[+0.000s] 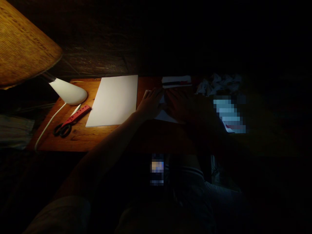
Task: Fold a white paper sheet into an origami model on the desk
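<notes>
A small piece of white paper (168, 117) lies on the wooden table between and under my hands. My left hand (151, 104) rests on its left side, fingers stretched forward over the sheet. Close beside it, in deep shadow, my right hand (177, 103) lies on the right side with its fingers extended. The hands nearly meet, and they cover most of the paper. Just beyond the fingertips is a white item with a dark and red stripe (176, 82), perhaps paper with a pen on it; it is too dim to tell.
A stack of white paper (114, 100) lies left of my hands. Scissors (63, 129), a red perforated bar (77, 115) and a lamp with a white base (73, 93) stand or lie farther left. Crumpled or folded white papers (218, 85) and a lit phone (229, 115) are on the right.
</notes>
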Available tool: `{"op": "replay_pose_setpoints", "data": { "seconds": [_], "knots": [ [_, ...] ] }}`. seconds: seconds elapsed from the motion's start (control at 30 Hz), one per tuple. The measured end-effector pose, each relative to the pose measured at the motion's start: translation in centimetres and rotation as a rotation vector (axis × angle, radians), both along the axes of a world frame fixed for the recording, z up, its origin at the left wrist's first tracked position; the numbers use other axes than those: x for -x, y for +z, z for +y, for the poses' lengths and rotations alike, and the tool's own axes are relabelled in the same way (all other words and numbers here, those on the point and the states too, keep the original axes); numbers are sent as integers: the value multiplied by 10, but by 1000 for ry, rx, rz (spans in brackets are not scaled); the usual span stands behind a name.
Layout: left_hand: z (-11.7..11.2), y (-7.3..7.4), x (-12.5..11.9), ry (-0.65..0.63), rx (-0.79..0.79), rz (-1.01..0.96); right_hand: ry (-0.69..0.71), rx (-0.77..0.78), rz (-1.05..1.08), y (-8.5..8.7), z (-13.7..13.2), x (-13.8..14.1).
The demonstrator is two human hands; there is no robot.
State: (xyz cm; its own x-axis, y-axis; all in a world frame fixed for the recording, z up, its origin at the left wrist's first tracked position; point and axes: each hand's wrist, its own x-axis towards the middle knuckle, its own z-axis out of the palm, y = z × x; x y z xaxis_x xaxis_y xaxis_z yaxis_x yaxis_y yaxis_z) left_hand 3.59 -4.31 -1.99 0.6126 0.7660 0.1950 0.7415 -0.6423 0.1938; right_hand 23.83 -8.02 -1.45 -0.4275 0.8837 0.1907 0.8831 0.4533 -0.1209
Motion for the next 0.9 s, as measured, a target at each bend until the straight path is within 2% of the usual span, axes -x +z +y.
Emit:
{"op": "replay_pose_setpoints", "data": {
  "seconds": [0.63,0.9],
  "knots": [
    [7,-10,3,7,47,25,1,44,-22,-8,2,-1],
    [8,-12,5,3,52,30,11,-45,-56,-18,5,-2]
  ]
}}
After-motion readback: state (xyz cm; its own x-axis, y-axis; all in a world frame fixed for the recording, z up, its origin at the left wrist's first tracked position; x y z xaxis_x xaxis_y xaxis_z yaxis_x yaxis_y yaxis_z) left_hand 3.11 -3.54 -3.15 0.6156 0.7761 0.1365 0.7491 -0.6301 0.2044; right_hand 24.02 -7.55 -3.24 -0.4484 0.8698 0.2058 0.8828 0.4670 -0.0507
